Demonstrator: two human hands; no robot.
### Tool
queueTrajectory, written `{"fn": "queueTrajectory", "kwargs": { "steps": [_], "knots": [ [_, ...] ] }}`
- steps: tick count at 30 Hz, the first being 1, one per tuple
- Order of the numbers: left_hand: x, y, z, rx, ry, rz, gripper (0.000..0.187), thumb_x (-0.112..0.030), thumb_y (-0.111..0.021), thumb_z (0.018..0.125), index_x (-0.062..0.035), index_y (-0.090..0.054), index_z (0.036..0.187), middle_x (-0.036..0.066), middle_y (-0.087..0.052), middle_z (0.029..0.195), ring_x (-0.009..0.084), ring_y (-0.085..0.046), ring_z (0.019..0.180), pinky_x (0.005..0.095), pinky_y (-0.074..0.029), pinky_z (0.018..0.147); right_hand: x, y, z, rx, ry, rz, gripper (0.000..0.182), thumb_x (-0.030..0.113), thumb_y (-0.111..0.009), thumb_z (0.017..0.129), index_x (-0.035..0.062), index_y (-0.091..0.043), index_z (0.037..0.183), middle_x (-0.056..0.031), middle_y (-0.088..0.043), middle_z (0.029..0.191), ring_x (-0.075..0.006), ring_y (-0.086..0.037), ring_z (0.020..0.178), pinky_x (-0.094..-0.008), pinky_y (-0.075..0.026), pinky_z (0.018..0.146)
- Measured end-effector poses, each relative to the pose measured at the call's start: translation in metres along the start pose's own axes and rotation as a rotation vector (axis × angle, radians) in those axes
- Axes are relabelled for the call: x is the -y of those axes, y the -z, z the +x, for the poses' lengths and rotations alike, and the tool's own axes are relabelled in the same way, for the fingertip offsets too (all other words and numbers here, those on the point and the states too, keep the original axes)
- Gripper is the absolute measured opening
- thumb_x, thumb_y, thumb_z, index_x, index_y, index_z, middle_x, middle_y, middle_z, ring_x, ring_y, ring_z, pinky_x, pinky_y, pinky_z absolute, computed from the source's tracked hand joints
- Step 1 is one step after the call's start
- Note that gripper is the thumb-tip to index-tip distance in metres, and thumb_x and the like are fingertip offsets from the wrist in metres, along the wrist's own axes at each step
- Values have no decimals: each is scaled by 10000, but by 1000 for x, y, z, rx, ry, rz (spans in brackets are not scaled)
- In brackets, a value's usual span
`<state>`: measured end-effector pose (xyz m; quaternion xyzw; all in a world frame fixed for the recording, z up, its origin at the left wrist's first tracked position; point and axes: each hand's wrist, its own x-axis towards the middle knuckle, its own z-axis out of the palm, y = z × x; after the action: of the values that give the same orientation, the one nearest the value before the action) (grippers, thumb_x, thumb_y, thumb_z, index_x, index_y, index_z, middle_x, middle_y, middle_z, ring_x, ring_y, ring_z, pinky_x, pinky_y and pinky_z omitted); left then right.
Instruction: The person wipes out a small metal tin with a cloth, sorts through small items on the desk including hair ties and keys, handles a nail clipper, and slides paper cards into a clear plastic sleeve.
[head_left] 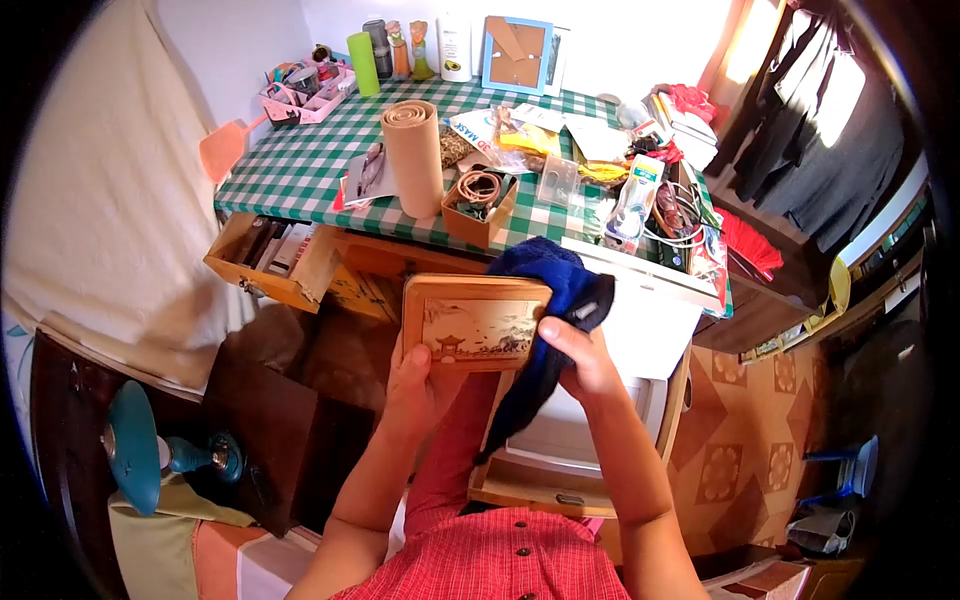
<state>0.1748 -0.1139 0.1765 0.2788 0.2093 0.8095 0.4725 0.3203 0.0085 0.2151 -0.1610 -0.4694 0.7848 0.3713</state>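
Frame (pixel 475 322) looks stiff, light wood, left hand (pixel 415 385) clasped under its bottom edge, right hand (pixel 580 360) pinching soft blue cloth (pixel 555 290) against its side

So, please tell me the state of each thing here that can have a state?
Box: shut, held up by left hand.
Cloth: bunched, pressed on the box by right hand.
Left drawer: pulled open.
Right drawer: pulled open.
Roll: rolled up, upright.

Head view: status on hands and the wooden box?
Left hand grips wooden box from below. Right hand presses blue cloth against its right edge. Cluttered checkered table behind, nothing between.
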Motion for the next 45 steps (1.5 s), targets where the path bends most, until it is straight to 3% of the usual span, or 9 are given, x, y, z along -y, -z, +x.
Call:
{"fn": "queueTrajectory", "kwargs": {
  "steps": [5, 7, 10, 15, 18, 26, 29, 37, 45],
  "knots": [
    [2, -14, 26, -142, -38, 516, 683, -466, -500, 937, -78, -255, 1443, 133, -449, 1371, 278, -482, 1241, 430, -413, 1032, 18, -19, -10, 19, 563, -826, 425, 158, -767, 711, 1, -620, 1077, -138, -639, 1087, -255, -617, 971, -330, -481, 841],
    [1, -39, 21, -43, 32, -117, 843, -656, -403, 893, -72, -207, 1469, 141, -412, 1411, 281, -470, 1249, 432, -384, 1052, 9, -26, -17, 32, 683, -1101, 450, 128, -761, 630, 19, -628, 1046, -147, -616, 1121, -315, -614, 959, -387, -498, 825],
    [4, -29, 28, 13, 151, -171, 864, -730, -331, 846, -182, -170, 1494, 148, -372, 1439, 298, -468, 1242, 454, -391, 1040, -15, -25, -14, 348, 1001, -1278, 454, 148, -731, 599, 46, -629, 1030, -139, -597, 1176, -326, -587, 1021, -413, -480, 833],
    [3, -36, 29, 78, 122, -202, 683, -612, -303, 931, -289, -110, 1501, 110, -428, 1387, 269, -481, 1230, 425, -407, 1019, -8, -32, -20, 311, 839, -1157, 443, 145, -747, 586, 24, -626, 995, -154, -592, 1179, -357, -587, 1013, -419, -478, 845],
    [6, -40, 29, 48, 112, -127, 648, -562, -298, 957, -278, -103, 1506, 57, -380, 1433, 222, -393, 1312, 406, -326, 1081, -4, -37, -9, -107, 923, -1233, 447, 111, -736, 557, 6, -624, 976, -199, -581, 1146, -406, -571, 1019, -431, -469, 871],
    [6, -18, 46, 161, 35, -66, 647, -555, -295, 968, -238, -127, 1507, 88, -412, 1397, 232, -471, 1227, 391, -384, 1034, 9, -47, -16, 333, 594, -1613, 431, 103, -676, 607, 153, -680, 1035, -77, -487, 1230, -303, -448, 1143, -437, -384, 852],
    [4, -24, 46, 47, 87, 6, 630, -535, -295, 980, -232, -128, 1506, 96, -424, 1385, 240, -479, 1219, 406, -393, 1026, -9, -39, -24, 260, 638, -1628, 502, 38, -698, 532, 177, -690, 1014, -58, -483, 1235, -304, -440, 1151, -451, -365, 857],
    [11, -52, 40, -54, 112, -19, 581, -516, -295, 992, -277, -142, 1500, 89, -408, 1401, 247, -425, 1279, 412, -361, 1055, -1, -52, 4, -172, 744, -1930, 341, 122, -602, 700, 158, -676, 1031, -73, -492, 1255, -288, -463, 1142, -485, -388, 842],
    [25, -30, 47, -48, -23, 77, 613, -536, -321, 976, -265, -142, 1496, 119, -413, 1394, 297, -469, 1236, 459, -382, 1040, -22, -37, -17, -110, 666, -1967, 282, 181, -589, 736, 142, -663, 1006, -54, -506, 1232, -269, -492, 1124, -491, -435, 848]
  ]
}}
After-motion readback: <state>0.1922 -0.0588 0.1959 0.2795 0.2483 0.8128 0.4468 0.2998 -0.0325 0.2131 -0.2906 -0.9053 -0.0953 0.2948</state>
